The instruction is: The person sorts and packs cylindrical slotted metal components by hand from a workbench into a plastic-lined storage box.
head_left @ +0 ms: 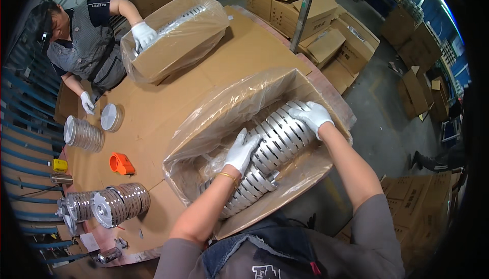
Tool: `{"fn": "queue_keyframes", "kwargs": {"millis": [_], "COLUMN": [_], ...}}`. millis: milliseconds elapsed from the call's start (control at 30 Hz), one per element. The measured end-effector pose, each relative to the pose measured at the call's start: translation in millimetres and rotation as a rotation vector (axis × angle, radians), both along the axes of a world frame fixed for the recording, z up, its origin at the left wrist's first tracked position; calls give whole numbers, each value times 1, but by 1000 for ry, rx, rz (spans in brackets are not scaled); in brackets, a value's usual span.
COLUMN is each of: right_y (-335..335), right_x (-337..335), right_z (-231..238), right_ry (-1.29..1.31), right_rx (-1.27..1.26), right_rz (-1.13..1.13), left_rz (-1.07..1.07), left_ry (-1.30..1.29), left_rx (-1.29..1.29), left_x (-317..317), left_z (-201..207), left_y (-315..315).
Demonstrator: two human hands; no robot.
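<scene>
A long cardboard box [316,87] lined with clear plastic [224,107] stands in front of me, tilted across the view. Inside it, silver metal discs [277,139] lie on edge in a tight row. My left hand [243,151], in a white glove, grips the near left end of this row. At the far right end, my right hand [313,117], also gloved, has its fingers curved over the discs. Another row of metal discs [247,193] lies lower in the box, below my left hand. My fingertips are partly hidden against the metal.
Across the cardboard-covered table [147,141], a person [86,49] reaches into another lined box [178,49]. Stacked discs [84,134], an orange tape dispenser [121,163] and shiny metal discs [119,205] stand at the left. A metal post [304,16] and cardboard boxes [331,39] are beyond.
</scene>
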State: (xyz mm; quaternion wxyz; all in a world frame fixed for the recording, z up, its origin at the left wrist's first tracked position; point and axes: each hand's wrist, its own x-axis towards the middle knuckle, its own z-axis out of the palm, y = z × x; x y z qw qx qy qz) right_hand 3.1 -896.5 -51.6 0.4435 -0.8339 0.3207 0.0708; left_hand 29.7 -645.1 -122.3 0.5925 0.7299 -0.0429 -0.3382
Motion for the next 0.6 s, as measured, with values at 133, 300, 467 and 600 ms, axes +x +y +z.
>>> {"fn": "queue_keyframes", "kwargs": {"millis": [133, 300, 467, 600], "right_y": [3, 20, 15, 29], "right_x": [-24, -37, -48, -60], "right_z": [19, 37, 31, 45], "right_ry": [-104, -324, -376, -386], "right_rx": [13, 174, 330, 325], "right_rz": [-66, -219, -240, -269], "left_rz": [127, 78, 48, 132], "left_ry": [115, -117, -225, -168], "left_rx": [-232, -50, 45, -40], "left_x": [-12, -19, -22, -27], "left_z": [33, 41, 53, 48], "left_y": [-4, 7, 7, 11]}}
